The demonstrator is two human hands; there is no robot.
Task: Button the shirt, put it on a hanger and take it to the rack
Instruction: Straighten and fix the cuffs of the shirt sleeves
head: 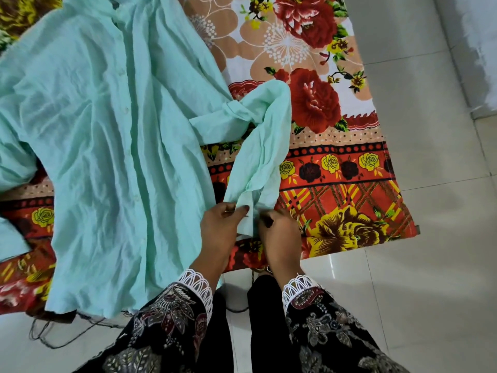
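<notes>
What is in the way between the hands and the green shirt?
Nothing visible. The left hand and the right hand already pinch the cuff of the mint-green shirt, which lies on the floral bedsheet. No hanger or rack shows.

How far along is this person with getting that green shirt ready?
The shirt lies spread on the flowered bedsheet, its front placket appearing closed, though the buttons are hard to confirm. In hand: the left hand and right hand pinch the sleeve cuff, probably buttoning it. Left: hanging it; no hanger or rack shows.
</notes>
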